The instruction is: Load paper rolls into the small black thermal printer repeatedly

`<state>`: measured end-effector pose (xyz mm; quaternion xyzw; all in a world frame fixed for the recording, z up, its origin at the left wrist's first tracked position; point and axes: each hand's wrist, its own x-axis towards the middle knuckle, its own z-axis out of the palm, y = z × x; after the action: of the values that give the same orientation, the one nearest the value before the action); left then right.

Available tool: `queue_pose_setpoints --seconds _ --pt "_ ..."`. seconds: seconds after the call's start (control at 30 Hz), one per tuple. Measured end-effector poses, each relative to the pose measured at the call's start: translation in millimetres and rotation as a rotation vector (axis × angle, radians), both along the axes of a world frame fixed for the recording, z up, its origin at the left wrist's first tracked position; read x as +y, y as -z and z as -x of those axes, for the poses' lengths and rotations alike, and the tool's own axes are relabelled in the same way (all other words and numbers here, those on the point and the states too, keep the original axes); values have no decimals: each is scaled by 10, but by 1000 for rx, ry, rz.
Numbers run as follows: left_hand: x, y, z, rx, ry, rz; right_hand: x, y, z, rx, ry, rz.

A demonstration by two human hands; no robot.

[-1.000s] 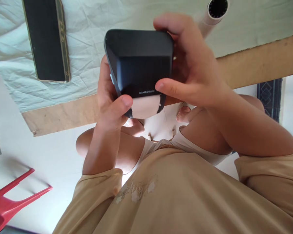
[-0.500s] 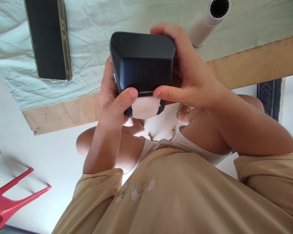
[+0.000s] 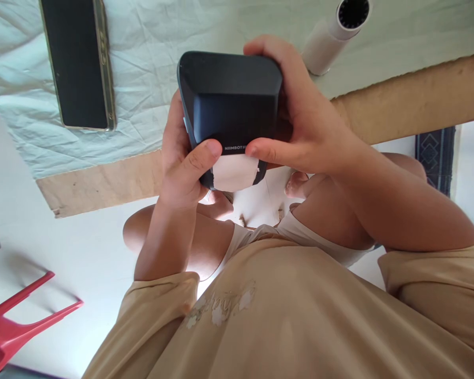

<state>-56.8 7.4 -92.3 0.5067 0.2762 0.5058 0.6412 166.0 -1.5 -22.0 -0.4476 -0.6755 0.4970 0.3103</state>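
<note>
Between my two hands is a dark label printer point(image 3: 233, 116) with "NIIMBOT" lettered near its front edge. A pale strip of label paper point(image 3: 235, 172) shows below that lettering, with a small torn corner at its right. My left hand point(image 3: 185, 158) grips the printer's left side, thumb laid on the front edge. My right hand point(image 3: 300, 110) wraps the right side, with fingers at the far corner and thumb by the lettering. The printer's underside and the fingers beneath it are hidden.
On the cloth-covered table point(image 3: 150, 63) lie a dark phone point(image 3: 77, 66) at left and a white cylinder with a dark toothed opening point(image 3: 326, 45) at right. A bare wooden edge point(image 3: 102, 181) borders the table. A red plastic stool point(image 3: 16, 329) stands on the floor at lower left.
Both hands keep their hold, and the label printer has shifted very slightly left. Nothing else visibly differs.
</note>
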Motion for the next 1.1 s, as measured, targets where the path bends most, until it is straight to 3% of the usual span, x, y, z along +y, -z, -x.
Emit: queue_pose_setpoints --seconds 0.17,0.33,0.43,0.47,0.57,0.6,0.7,0.9,1.1 --pt "-21 1 1 0 41 36 4 27 -10 -20 -22 -26" --pt "15 90 -5 14 -53 109 -6 52 14 49 4 -57" --pt "79 101 -7 14 -6 107 -3 55 7 28 -14 -75" --pt "78 58 -16 19 41 106 0 55 3 12 -13 -81" --pt "-24 -200 -76 7 -44 80 3 50 1 -26 18 -94" --pt "-75 -295 -99 45 -29 130 2 46 5 -29 34 -93" --pt "-183 -461 -146 -34 19 86 -8 33 24 -9 57 -72" --pt "-136 -334 -155 -141 -31 98 -16 25 36 12 62 -69" --pt "-134 -283 -107 -81 -46 103 -18 40 32 1 57 -73"
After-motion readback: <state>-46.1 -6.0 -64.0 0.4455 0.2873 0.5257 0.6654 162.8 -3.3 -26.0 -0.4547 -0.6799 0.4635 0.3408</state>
